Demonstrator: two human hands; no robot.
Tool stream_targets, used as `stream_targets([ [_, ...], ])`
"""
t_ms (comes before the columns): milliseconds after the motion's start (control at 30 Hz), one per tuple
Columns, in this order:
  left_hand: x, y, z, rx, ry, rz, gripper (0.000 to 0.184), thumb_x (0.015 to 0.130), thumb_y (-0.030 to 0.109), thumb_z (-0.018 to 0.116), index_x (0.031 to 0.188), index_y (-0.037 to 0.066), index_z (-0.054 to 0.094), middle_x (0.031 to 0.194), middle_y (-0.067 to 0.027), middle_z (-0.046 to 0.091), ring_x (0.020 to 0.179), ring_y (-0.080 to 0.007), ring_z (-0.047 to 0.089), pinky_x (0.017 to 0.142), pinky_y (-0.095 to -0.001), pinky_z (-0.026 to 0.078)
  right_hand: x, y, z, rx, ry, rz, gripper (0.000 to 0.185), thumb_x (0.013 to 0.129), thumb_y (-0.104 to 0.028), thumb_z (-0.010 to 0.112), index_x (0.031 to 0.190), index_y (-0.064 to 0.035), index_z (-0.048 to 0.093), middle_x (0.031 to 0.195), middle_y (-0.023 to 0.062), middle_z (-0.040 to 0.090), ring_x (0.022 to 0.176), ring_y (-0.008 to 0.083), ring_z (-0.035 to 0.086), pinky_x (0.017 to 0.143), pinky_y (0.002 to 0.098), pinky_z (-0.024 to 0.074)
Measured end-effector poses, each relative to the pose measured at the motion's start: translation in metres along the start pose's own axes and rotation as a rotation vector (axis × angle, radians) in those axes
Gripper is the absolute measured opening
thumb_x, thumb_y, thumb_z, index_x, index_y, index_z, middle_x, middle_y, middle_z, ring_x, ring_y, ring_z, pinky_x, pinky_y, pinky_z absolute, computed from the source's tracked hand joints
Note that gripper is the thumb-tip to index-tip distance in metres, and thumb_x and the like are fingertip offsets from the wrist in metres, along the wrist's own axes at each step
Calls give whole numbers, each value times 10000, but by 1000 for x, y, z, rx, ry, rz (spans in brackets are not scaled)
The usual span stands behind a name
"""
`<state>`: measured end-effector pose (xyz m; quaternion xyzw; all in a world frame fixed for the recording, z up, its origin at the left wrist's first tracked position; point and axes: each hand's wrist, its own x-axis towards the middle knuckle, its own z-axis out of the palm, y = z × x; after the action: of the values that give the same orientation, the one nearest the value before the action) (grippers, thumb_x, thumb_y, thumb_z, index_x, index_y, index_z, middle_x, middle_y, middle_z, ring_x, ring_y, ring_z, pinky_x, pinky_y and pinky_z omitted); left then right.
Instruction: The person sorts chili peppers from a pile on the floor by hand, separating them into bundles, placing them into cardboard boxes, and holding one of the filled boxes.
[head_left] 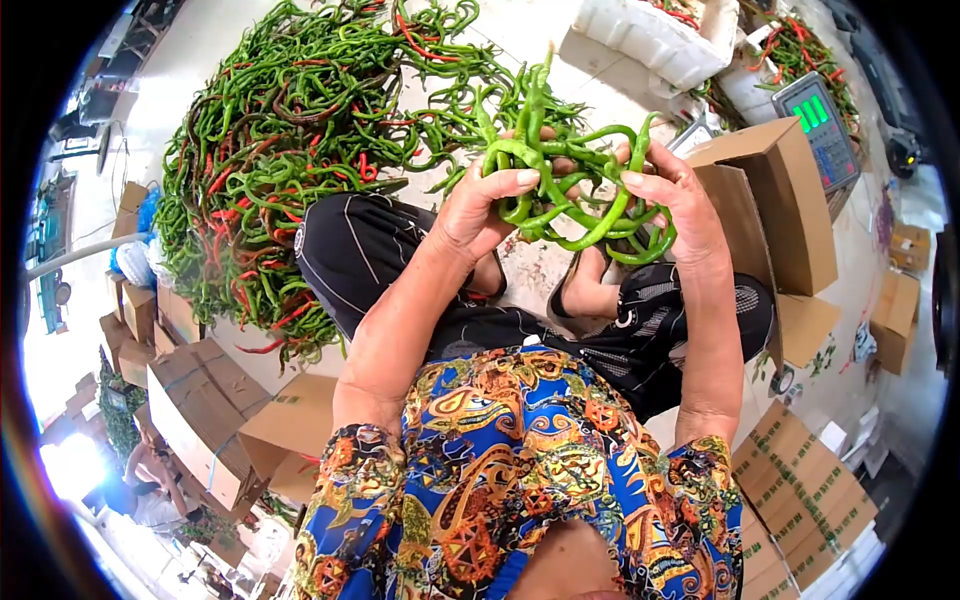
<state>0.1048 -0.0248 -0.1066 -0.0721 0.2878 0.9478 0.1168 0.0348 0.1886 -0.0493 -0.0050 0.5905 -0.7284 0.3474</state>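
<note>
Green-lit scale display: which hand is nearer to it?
Right. The right hand is across the cardboard box from the display; the left hand is farther off, on the pepper pile's side.

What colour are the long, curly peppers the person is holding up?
The long, curly peppers held up are bright green, seen best in the head view.

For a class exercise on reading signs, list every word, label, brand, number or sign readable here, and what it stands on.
No text reads clearly.
Green display: lit digits, too blurred to read surely.
Keypad below it: markings too small.
Lower-right cardboard: repeated print, too small.
</note>
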Motion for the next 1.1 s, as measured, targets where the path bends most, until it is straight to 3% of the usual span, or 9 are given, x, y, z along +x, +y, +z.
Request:
stream_targets([
  [100,-2,8,3,23,31,-15,705,747,133,687,1377,60,380,1046,-154,631,908,-282,645,823,-393,540,0,1,-13,39,56,26,225,825,-139,636,1043,-83,621,776,-12,587,610,10,510,425,125,274],
  [233,1,7,-5,142,61,45,655,747,92,697,1339,12,429,1052,-129,635,905,-201,644,694,-285,565,-1,7,-30,116,143,-71,229,855,-140,615,1073,-71,604,783,-10,591,582,3,513,403,119,283],
  [367,-3,10,-3,113,36,21,698,721,87,715,1337,5,398,972,-127,628,782,-213,636,642,-332,541,-12,2,-39,181,70,-1,267,877,-134,592,1121,-33,559,817,7,592,587,23,527,380,112,305],
  [400,-6,12,-1,106,44,4,708,720,98,718,1342,11,393,967,-128,629,756,-205,628,638,-329,536,-11,9,-43,208,68,-12,325,901,-161,544,1187,-8,524,814,83,612,518,22,494,339,110,292],
  [467,-5,11,-1,26,-1,10,714,717,108,727,1346,15,403,966,-126,628,739,-197,613,644,-326,536,-11,12,-45,211,70,9,317,909,-163,526,1181,-1,514,798,92,600,457,13,441,343,114,300],
  [567,1,11,-1,28,30,80,719,721,134,743,1353,16,420,948,-118,626,746,-184,603,649,-308,533,-18,14,-49,406,-56,-20,273,906,-104,513,1159,-3,518,825,81,582,566,53,493,361,125,296],
  [667,0,13,-2,141,11,-15,712,732,141,740,1354,15,417,931,-113,627,742,-178,602,656,-301,532,-24,19,-63,607,-139,-102,295,917,-139,478,1155,33,501,798,113,566,424,11,382,363,123,306],
  [800,5,8,-14,2,130,144,657,783,80,683,1370,15,394,965,-132,619,791,-182,604,698,-309,540,-32,17,-70,660,-164,-251,276,923,-185,501,1111,15,472,756,79,520,372,36,361,394,172,348],
  [1100,5,1,-7,35,106,61,648,789,96,684,1369,16,404,989,-122,610,846,-174,604,736,-304,541,-48,-3,-97,715,-448,-476,344,926,-280,511,1137,-13,466,626,11,418,371,73,280,388,224,261],
])
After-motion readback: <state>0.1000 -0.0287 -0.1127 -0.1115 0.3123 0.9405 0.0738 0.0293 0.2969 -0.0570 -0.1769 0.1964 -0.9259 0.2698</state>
